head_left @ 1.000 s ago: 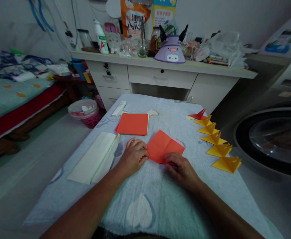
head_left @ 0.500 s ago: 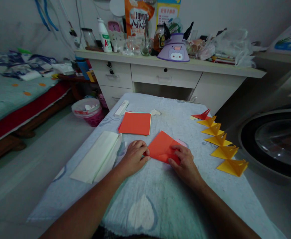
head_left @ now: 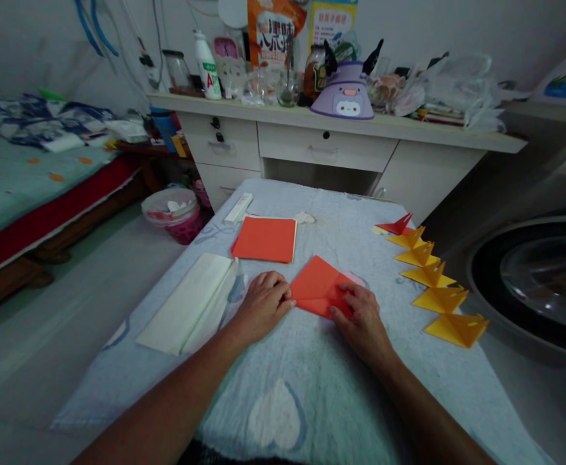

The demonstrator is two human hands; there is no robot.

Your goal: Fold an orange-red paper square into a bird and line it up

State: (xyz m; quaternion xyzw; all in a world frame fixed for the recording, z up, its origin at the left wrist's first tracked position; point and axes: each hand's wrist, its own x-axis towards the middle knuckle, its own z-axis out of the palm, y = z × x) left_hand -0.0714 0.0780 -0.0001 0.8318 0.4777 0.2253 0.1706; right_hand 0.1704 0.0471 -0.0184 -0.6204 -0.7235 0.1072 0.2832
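Note:
A sheet of orange origami paper (head_left: pixel 316 279) lies on the cloth-covered table in front of me, with crease lines and a narrow folded strip along its near edge. At its left corner, my left hand (head_left: pixel 267 298) is closed, thumb and fingers pinching the paper. My right hand (head_left: pixel 361 315) grips the right side, fingers bent over the top and thumb at the near edge. Part of that side is hidden under the fingers. Beyond my left hand sits a stack of square paper (head_left: pixel 265 239), orange on top.
On the left lies a folded whitish cloth or paper (head_left: pixel 186 307), with a narrow white box (head_left: pixel 238 208) farther back. Several yellow folded paper figures (head_left: pixel 440 298) and a red one (head_left: pixel 397 225) line the right edge. A cluttered desk (head_left: pixel 331 141) stands behind, a washing machine (head_left: pixel 549 278) at right.
The camera view has shifted slightly. Both hands keep their hold on the orange origami paper, and the sheet stays in nearly the same place.

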